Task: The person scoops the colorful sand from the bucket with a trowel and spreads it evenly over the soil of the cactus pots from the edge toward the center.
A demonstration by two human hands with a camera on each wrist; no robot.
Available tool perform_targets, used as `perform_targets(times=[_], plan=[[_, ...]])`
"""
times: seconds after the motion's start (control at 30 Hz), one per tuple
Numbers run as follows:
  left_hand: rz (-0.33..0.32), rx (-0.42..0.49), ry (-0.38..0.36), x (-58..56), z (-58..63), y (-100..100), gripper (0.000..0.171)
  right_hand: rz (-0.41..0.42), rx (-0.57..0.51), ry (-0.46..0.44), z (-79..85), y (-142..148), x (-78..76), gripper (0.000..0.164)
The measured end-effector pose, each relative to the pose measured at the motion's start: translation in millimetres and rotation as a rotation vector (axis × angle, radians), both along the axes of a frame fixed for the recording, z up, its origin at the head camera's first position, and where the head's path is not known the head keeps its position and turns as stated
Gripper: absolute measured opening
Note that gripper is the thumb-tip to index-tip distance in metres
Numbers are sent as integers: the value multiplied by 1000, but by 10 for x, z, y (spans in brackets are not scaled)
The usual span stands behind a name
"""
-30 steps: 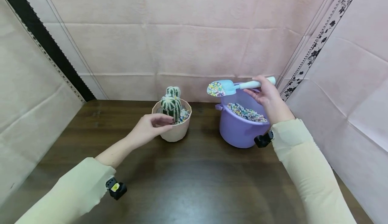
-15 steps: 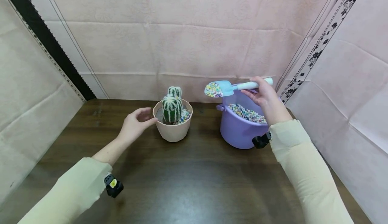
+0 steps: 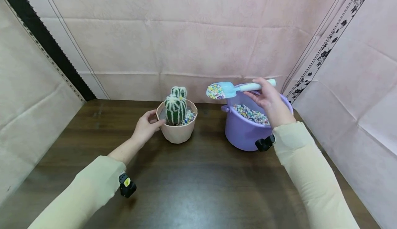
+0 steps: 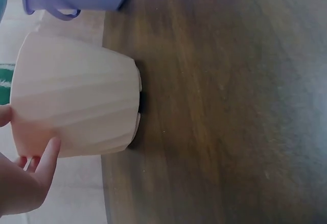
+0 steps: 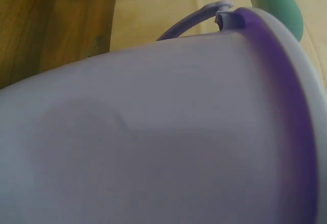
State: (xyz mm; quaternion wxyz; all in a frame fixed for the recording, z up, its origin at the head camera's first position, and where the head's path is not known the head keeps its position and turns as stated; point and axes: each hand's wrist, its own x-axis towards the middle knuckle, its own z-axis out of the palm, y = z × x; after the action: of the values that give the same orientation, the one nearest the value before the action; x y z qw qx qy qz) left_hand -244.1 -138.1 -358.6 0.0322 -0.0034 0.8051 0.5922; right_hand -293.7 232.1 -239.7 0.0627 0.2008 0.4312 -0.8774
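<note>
My left hand holds the near-left rim of a cream plant pot; in the left wrist view a finger lies along the pot's wall. In the pot stands a round green cactus with white stripes, and small coloured pebbles cover the soil on its right. My right hand grips the pale handle of a light blue hand trowel. Pastel pebbles fill the trowel's scoop, which hangs level at the left rim of a purple bucket. The right wrist view is mostly the bucket's wall.
More pebbles lie inside the bucket. A small lug sticks out from its left rim. Pot and bucket stand apart on a dark wooden table. Pale cloth walls close off the back and both sides.
My left hand has drawn back from the cactus, then come to the pot's left rim. The loaded trowel has shifted slightly left, staying level.
</note>
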Motion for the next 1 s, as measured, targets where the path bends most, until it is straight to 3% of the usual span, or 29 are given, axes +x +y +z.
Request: perform_targets(times=[0.17,0.33,0.43,0.57,1.0], plan=[[6,114,-11,-73,-3,-17,59,13,19,-2,-9,-29,-13,10],[128,90,2,-61,14,2,53,24,18,-2,-25,-47,-27,8],[167,68,-4,-22,24,58,50,24,27,-4,-27,-59,-30,9],[144,99,2,-32,10,105,49,23,40,4,-43,-80,-43,9],[24,182,3,-249,-29,-56,46,28,77,50,-120,-196,-36,7]])
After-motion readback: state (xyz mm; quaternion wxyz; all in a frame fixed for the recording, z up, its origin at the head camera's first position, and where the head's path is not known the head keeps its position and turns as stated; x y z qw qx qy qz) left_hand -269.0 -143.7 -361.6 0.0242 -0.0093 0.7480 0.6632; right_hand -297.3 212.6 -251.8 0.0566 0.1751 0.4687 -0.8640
